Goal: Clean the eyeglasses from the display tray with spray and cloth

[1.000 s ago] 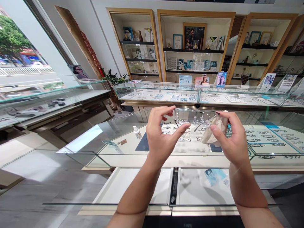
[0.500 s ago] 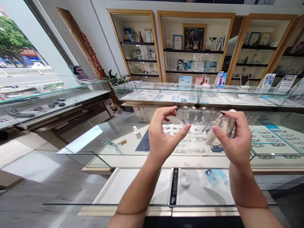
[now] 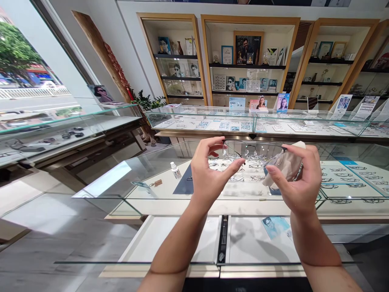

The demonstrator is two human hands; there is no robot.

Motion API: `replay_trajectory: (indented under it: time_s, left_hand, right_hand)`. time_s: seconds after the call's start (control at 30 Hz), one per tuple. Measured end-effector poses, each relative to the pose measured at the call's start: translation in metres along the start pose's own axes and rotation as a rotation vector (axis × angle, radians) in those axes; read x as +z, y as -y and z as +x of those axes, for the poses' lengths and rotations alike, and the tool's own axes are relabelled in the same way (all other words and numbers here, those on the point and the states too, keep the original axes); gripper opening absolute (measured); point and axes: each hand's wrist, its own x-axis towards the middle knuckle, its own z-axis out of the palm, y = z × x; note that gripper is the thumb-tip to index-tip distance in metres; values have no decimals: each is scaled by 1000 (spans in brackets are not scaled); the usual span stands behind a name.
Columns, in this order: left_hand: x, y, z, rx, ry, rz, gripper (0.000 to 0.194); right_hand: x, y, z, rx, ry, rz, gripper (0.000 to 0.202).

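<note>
A pair of thin-rimmed eyeglasses [image 3: 247, 145] is held up in the air between my two hands, above the glass display counter. My left hand [image 3: 209, 172] grips its left end, with thumb and fingers around that side of the frame. At the other end, my right hand [image 3: 304, 176] pinches the frame near the right hinge. That same hand also keeps a crumpled beige cloth [image 3: 284, 164], which hangs behind the fingers and the right lens. The far edges of the lenses are hard to make out against the counter.
Below lies the glass counter [image 3: 165, 194] with rows of eyeglasses inside. A small white spray bottle [image 3: 175, 170] and a brown tag [image 3: 158, 183] are left of my hands. A drawer [image 3: 255, 243] holding a blue card [image 3: 275, 227] is nearest me. Another glass case [image 3: 200, 113] stands behind.
The eyeglasses have tilted and shifted slightly left, with the right hand moving a little left too. The cloth's folds have changed shape. Both hands still hold on.
</note>
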Motion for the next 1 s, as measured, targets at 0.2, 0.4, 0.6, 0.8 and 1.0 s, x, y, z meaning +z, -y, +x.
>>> replay_trajectory:
  time_s: [0.2, 0.4, 0.6, 0.8, 1.0]
  left_hand:
    - [-1, -2, 1, 25, -53, -3, 56]
    - [-3, -2, 0, 25, -89, 45, 57]
    - [-1, 3, 3, 127, -112, 54, 58]
    - [4, 12, 5, 270, -112, 13, 59]
    - [3, 15, 5, 266, -81, 12, 60]
  right_hand:
    - [2, 1, 2, 26, 22, 49, 36]
    - [5, -1, 2, 102, 22, 57, 35]
    - [5, -9, 2, 172, 36, 199, 23]
    - [4, -11, 3, 163, -4, 254, 17]
    - [4, -9, 4, 172, -21, 260, 16]
